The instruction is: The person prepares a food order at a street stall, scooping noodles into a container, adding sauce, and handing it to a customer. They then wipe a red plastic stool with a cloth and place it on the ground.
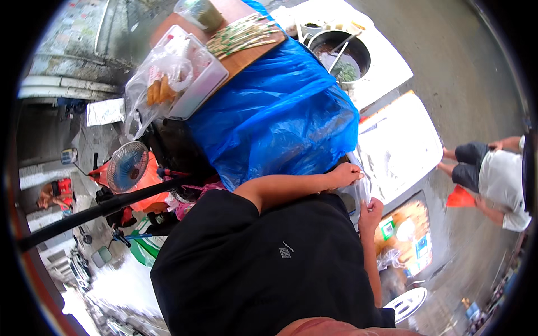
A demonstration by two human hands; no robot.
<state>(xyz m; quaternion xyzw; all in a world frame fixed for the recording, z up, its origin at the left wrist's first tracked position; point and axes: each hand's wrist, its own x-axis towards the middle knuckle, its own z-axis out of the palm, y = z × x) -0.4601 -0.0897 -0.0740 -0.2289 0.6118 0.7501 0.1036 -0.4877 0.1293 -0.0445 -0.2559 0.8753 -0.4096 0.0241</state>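
Between my two hands a thin, whitish plastic bag (363, 189) is stretched at the right edge of the blue plastic sheet (286, 113). My left hand (347, 174) pinches its upper end with fingertips closed on it. Lower down, my right hand (370, 209) grips the bag's other part. A white board or lid (399, 147) lies just right of both hands. Farther up stands a large round pot (342, 56) with dark liquid, greens and a utensil in it.
At upper left, a white plastic bin (201, 88) holds bagged food beside wrapped chopsticks (243, 35) and a tub (201, 14). A fan (128, 167) and a black pole (105, 210) are left. A wooden board (405, 239) lies lower right; a person (496, 172) stands beyond.
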